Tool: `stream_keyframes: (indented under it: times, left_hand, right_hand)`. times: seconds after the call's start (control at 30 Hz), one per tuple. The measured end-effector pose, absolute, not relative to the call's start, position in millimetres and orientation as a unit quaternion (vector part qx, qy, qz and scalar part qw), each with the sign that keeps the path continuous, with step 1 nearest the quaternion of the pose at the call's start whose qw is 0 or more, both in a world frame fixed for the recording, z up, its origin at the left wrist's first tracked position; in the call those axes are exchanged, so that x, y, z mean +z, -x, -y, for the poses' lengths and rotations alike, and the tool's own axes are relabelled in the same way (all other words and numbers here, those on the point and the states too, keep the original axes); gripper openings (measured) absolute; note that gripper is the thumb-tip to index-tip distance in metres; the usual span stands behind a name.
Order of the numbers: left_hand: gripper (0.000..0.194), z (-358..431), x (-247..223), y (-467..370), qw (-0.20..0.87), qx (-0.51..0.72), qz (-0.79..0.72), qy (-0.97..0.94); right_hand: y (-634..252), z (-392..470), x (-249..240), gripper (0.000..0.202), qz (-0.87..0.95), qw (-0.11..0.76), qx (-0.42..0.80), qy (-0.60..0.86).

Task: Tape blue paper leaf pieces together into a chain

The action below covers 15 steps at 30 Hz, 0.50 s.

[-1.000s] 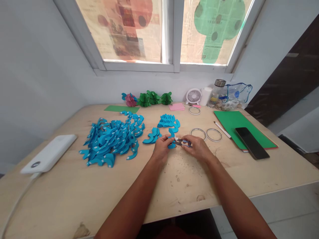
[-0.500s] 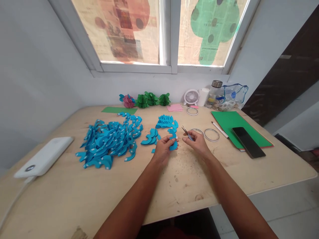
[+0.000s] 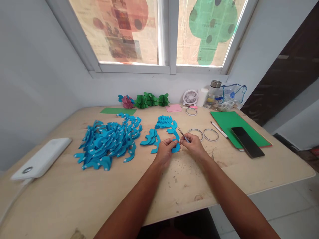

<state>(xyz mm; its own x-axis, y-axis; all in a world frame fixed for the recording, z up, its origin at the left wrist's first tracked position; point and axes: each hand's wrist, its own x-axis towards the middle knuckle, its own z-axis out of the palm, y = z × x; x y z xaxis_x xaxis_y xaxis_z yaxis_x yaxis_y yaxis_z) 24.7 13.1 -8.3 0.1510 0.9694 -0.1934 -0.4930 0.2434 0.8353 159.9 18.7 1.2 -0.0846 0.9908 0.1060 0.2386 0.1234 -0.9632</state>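
Observation:
My left hand (image 3: pixel 166 148) is closed on a curved blue paper piece (image 3: pixel 175 148), its fingers pinching the strip. Right beside it, my right hand (image 3: pixel 193 144) grips slim tweezers (image 3: pixel 183 134), their dark tips pointing up and away from me. The fingertips of my right hand meet the edge of the blue piece. Just left of my left hand lie a small stack of blue paper curves (image 3: pixel 150 137) and a loose one. Farther back sits another row of blue pieces (image 3: pixel 164 121).
A large heap of blue paper pieces (image 3: pixel 107 141) with white tabs lies left. Metal rings (image 3: pixel 211 134), a white pen (image 3: pixel 219 129), green sheets (image 3: pixel 225 121) and a phone (image 3: pixel 247 142) are at right. A power bank (image 3: pixel 43 158) stands far left; paper figures (image 3: pixel 150 99) and a fan (image 3: pixel 190 97) line the wall.
My right hand has moved left to meet the blue paper piece in my left hand. The white spot seen on that piece earlier is now hidden by the fingers or gone.

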Motion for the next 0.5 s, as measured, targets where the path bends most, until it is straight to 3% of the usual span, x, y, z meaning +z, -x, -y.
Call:
stream_keyframes:
  times: [0.3, 0.5]
  left_hand:
    - [0.023, -11.9, -6.0, -24.1, 0.669, 0.544, -0.401, -0.309]
    - [0.023, -12.9, -10.8, -24.9, 0.661, 0.498, -0.406, -0.388]
  right_hand:
    - [-163.0, -17.9, 6.3, 0.025, 0.553, 0.457, 0.485, 0.500]
    - [-166.2, -18.9, 5.1, 0.029, 0.545, 0.490, 0.457, 0.504]
